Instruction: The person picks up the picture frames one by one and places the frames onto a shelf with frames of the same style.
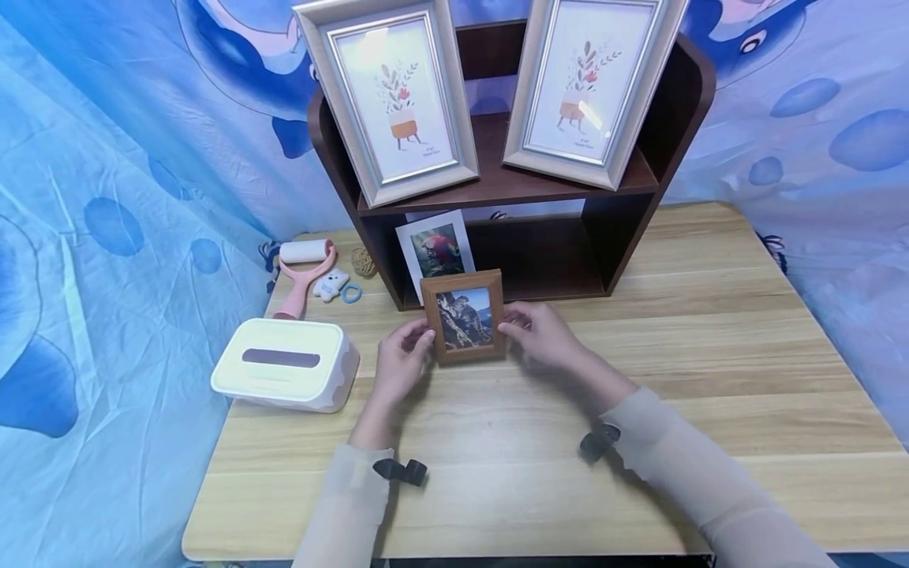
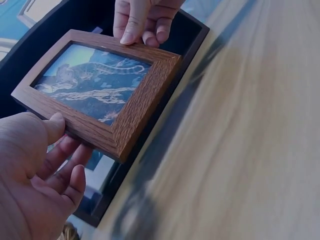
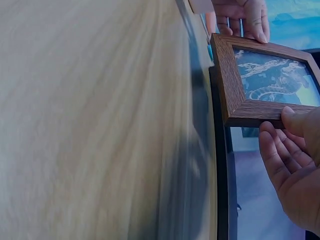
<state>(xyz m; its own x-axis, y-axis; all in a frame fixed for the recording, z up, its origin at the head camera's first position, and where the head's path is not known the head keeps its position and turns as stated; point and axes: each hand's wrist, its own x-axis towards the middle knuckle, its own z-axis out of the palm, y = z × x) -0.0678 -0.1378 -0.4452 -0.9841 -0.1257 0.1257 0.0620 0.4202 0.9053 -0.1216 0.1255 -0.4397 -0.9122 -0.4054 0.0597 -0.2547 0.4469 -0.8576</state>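
Both hands hold a small brown wooden picture frame (image 1: 465, 317) upright in front of the dark shelf (image 1: 547, 256). My left hand (image 1: 401, 359) pinches its left side, thumb on the front and fingers behind. On the opposite side, my right hand (image 1: 543, 335) pinches the edge in the same way. The frame's picture of an animal on rocks faces me, and both wrist views show it too. Behind it, a white-bordered parrot picture (image 1: 436, 248) leans in the lower compartment, its lower part hidden by the brown frame.
Two large silver frames (image 1: 398, 102) (image 1: 589, 87) stand on the upper shelf. To the left are a white tissue box (image 1: 284, 363), a pink-handled lint roller (image 1: 305, 272), a small bear-shaped item (image 1: 330, 285), a blue ring (image 1: 351, 293) and a woven ball (image 1: 363, 261). Blue patterned cloth (image 1: 106, 197) hangs around the table.
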